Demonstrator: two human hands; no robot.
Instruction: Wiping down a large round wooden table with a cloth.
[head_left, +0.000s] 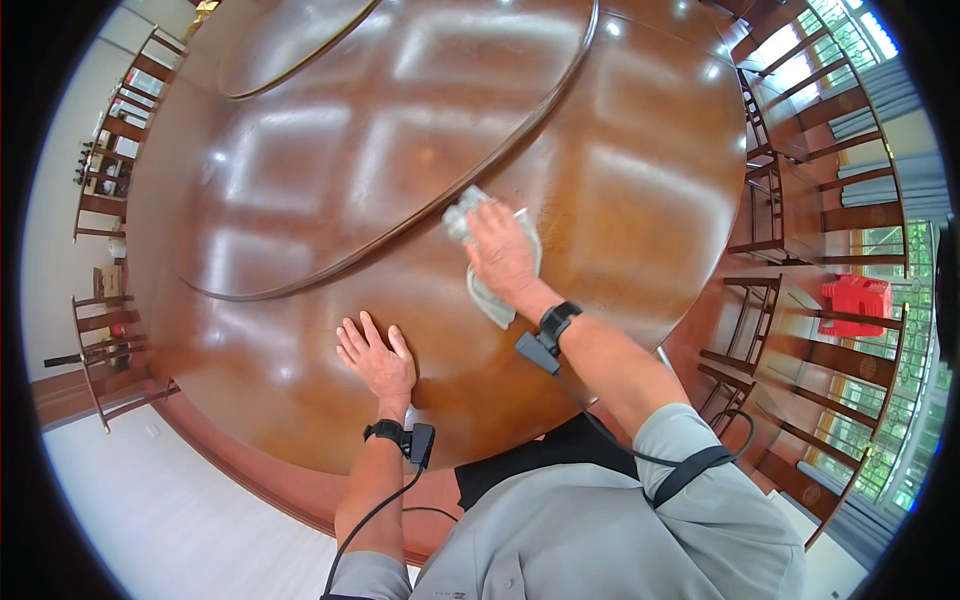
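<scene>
A large round wooden table (360, 330) with a glossy brown top spreads out before me. My right hand (499, 244) presses a pale grey cloth (491, 304) onto the tabletop, close to the raised curved rim (420, 217) of an inner round section. Part of the cloth is bunched ahead of my fingers, and the rest trails under my palm toward the wrist. To the left, nearer the table's front edge, my left hand (379, 364) rests flat on the wood with its fingers apart and nothing in it.
Wooden chairs (806, 330) line the right side by barred windows, and more chairs (112, 322) stand on the left. A red plastic crate (856, 306) sits among the right-hand chairs. Black cables (600, 431) run from the devices strapped to both wrists.
</scene>
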